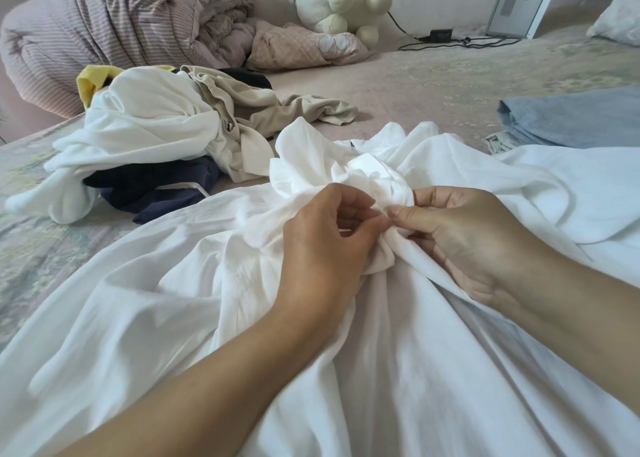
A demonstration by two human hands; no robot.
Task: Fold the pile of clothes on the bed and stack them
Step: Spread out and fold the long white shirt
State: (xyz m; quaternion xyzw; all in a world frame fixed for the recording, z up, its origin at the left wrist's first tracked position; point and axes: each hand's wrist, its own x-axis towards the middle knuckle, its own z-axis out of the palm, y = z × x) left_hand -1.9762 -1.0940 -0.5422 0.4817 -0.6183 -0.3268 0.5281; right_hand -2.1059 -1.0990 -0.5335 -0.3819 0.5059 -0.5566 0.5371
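A large white garment (173, 318) lies spread and bunched across the near part of the bed. My left hand (325, 245) and my right hand (464, 238) meet at its crumpled middle, each pinching the white cloth between thumb and fingers. To the left lies the unfolded pile (156, 134): a white piece, a beige garment (263, 113), a navy piece (152, 186) and a bit of yellow (90, 84). A folded light blue garment (575, 117) sits at the right edge.
At the back are a striped pinkish duvet (114, 30), a quilted pink blanket (304, 46), a white plush toy (339, 3), a black cable with adapter (446, 37), a white appliance (519, 3) and a pillow (620, 13). Bare bedspread (433, 86) shows behind the garment.
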